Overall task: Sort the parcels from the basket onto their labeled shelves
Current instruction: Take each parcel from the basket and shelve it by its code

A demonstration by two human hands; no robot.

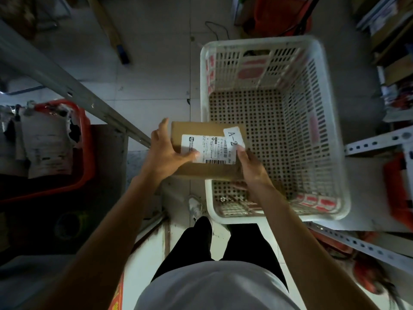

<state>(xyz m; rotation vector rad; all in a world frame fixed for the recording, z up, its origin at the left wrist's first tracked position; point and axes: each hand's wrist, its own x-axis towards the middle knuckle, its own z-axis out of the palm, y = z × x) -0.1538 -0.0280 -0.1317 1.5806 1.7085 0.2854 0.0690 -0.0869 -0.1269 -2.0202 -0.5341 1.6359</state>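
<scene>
A brown cardboard parcel is held in the air over the left rim of the white perforated basket. It carries a white shipping label and a white tag marked "A-2". My left hand grips the parcel's left side, thumb across the shipping label. My right hand holds the parcel's right near corner, thumb on the tag. No parcels show on the basket's visible floor.
A red bin with grey mailer bags sits on a lower shelf at left, beside a grey metal shelf rail. Perforated white shelf rails and red bins stand at right. Tiled floor lies ahead; my legs are below.
</scene>
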